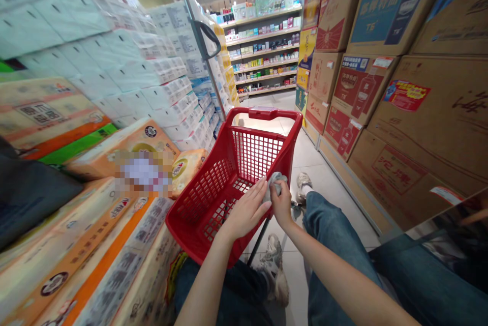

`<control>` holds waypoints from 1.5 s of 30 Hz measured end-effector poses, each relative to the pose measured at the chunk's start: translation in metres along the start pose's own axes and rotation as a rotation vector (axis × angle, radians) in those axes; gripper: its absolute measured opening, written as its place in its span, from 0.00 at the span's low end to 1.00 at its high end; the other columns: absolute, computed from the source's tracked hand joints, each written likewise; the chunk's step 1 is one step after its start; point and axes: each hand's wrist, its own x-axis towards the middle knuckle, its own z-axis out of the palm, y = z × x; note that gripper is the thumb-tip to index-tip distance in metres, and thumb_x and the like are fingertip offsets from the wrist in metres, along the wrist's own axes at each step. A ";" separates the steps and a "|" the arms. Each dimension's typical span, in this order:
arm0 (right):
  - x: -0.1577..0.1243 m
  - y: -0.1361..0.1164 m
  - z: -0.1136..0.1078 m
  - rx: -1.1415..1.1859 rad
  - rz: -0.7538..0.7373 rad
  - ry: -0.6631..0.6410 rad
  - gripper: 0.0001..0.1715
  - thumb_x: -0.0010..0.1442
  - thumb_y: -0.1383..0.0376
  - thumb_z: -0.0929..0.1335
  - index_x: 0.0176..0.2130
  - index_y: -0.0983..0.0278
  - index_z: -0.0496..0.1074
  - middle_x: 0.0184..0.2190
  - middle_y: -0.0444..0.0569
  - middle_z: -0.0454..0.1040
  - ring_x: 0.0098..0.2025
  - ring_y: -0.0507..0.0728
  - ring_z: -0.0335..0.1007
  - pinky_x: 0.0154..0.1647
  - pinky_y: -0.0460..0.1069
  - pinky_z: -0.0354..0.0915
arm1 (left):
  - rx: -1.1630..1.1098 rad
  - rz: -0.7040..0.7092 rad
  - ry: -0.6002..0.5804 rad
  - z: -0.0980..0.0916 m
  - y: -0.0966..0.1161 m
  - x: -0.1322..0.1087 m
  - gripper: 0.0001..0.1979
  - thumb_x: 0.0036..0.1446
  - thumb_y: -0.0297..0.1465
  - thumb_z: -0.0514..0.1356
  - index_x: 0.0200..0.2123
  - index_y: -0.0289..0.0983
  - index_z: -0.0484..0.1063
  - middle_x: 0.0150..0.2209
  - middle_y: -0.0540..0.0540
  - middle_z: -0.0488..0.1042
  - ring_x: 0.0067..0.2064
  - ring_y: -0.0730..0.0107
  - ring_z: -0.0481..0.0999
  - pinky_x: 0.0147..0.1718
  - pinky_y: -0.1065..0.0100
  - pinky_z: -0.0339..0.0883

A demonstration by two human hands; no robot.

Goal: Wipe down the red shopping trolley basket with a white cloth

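A red plastic shopping basket [263,138] with a grid of holes stands between my knees, tilted in the view. My left hand [247,210] lies with fingers stretched out along the basket's right rim, its fingertips close to a crumpled pale grey cloth [275,183]. Bunched in my right hand [282,201], that cloth is pressed against the outside of the same rim. No goods show inside the basket. A dark metal rod below the basket is partly hidden by my arms.
Tissue packs [114,219] are stacked close on the left, with white-wrapped bundles [95,61] behind. Cardboard cartons [415,102] line the right side. A metal pole with a black handle [208,38] rises beyond the basket. Stocked shelves [263,51] stand at the back.
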 end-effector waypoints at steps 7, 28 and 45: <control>0.072 -0.008 -0.002 -0.037 -0.016 0.196 0.08 0.57 0.61 0.62 0.34 0.62 0.67 0.34 0.46 0.73 0.38 0.55 0.67 0.45 0.49 0.61 | 0.001 -0.008 0.018 0.000 0.001 0.000 0.28 0.70 0.41 0.43 0.69 0.41 0.42 0.70 0.46 0.43 0.70 0.65 0.44 0.68 0.55 0.46; 0.055 0.038 -0.013 -0.052 0.108 0.177 0.16 0.53 0.55 0.65 0.33 0.64 0.72 0.33 0.52 0.77 0.38 0.60 0.71 0.43 0.53 0.64 | -0.026 -0.014 0.012 -0.001 0.002 -0.001 0.29 0.70 0.42 0.44 0.69 0.42 0.42 0.70 0.47 0.44 0.70 0.66 0.44 0.68 0.56 0.46; -0.011 -0.008 0.004 0.060 0.060 -0.003 0.10 0.57 0.58 0.65 0.33 0.62 0.70 0.32 0.45 0.72 0.35 0.55 0.67 0.40 0.49 0.63 | -0.011 -0.006 -0.007 0.001 -0.001 0.002 0.29 0.70 0.41 0.44 0.69 0.42 0.41 0.70 0.46 0.42 0.70 0.65 0.43 0.68 0.54 0.45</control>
